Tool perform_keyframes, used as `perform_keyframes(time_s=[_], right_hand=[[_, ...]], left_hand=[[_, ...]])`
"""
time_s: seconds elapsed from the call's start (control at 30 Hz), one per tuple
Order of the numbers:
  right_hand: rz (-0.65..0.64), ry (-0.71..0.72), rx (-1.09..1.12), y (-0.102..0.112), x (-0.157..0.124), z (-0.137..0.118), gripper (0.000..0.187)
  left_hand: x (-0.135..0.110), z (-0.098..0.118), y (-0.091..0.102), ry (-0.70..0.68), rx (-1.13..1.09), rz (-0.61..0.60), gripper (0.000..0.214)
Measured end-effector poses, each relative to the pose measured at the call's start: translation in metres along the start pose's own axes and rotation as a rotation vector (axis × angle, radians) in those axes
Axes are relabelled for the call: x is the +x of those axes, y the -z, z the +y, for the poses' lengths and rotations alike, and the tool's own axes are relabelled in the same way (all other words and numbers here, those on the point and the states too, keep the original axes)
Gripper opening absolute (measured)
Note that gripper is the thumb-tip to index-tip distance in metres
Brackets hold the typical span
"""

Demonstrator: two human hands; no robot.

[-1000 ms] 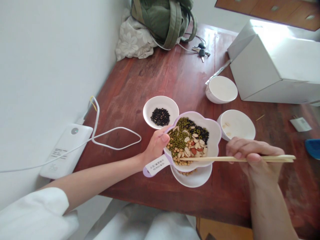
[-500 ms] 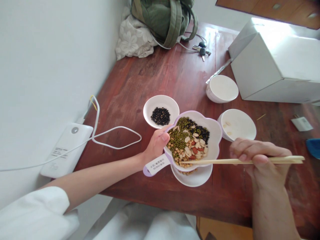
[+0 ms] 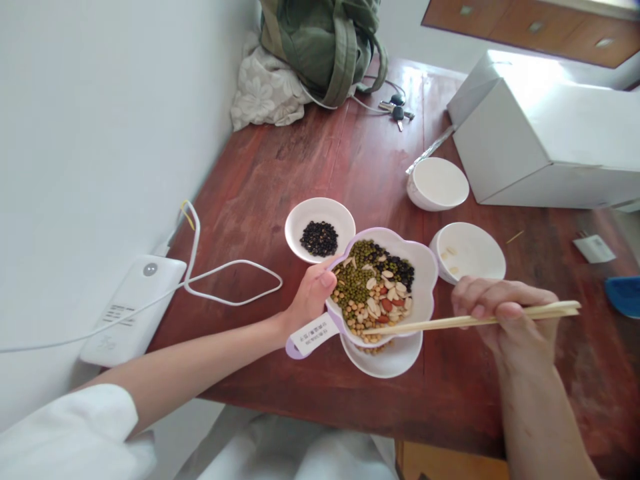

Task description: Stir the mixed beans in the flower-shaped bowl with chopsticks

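Note:
My left hand [image 3: 314, 290] grips a flower-shaped bowl [image 3: 424, 267] with a lilac rim and a labelled handle, its thumb over the edge. Inside lie green beans [image 3: 356, 283], black beans, peanuts [image 3: 374, 308], a few reddish-brown nuts and yellow soybeans. Closed round a pair of wooden chopsticks [image 3: 440, 323] is my right hand [image 3: 500, 307]; their tips reach the soybeans at the bowl's near side. A white bowl [image 3: 395, 367] with soybeans sits partly hidden below the flower bowl. Behind it stands a white bowl [image 3: 295, 227] of black beans.
To the right, one white bowl [image 3: 480, 250] holds a few pale pieces; another bowl [image 3: 440, 183] stands farther back. A white box [image 3: 505, 147], keys [image 3: 397, 112] and a green bag [image 3: 310, 53] occupy the back. At left lies a power bank [image 3: 133, 310] with its cable.
The chopstick tips have shifted slightly left and nearer the bowl's rim, and their rear ends have risen. The whole view has shifted a little; my left hand keeps its hold.

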State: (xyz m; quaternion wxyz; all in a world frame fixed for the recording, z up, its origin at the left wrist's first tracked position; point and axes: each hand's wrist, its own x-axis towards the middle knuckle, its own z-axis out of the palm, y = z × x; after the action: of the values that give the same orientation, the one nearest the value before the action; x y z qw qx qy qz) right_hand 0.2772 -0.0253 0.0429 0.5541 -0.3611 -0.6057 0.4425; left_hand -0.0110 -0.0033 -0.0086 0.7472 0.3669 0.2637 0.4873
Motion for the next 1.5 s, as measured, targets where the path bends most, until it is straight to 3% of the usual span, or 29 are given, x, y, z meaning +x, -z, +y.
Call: perform_keyframes(time_s=[0.33, 0.57, 0.97, 1.5], right_hand=[[-0.008, -0.03, 0.052, 0.002, 0.002, 0.004, 0.037], [0.084, -0.022, 0.062, 0.0, 0.004, 0.003, 0.035], [-0.053, 0.009, 0.004, 0.001, -0.001, 0.002, 0.029], [0.001, -0.015, -0.003, 0.003, -0.001, 0.0, 0.034]], left_hand=[[-0.004, -0.009, 0.01, -0.013, 0.031, -0.026, 0.077], [-0.003, -0.011, 0.011, -0.025, -0.037, -0.056, 0.074], [-0.001, -0.004, 0.004, -0.036, -0.034, -0.062, 0.074], [-0.001, 0.005, -0.001, -0.024, -0.005, -0.049, 0.072]])
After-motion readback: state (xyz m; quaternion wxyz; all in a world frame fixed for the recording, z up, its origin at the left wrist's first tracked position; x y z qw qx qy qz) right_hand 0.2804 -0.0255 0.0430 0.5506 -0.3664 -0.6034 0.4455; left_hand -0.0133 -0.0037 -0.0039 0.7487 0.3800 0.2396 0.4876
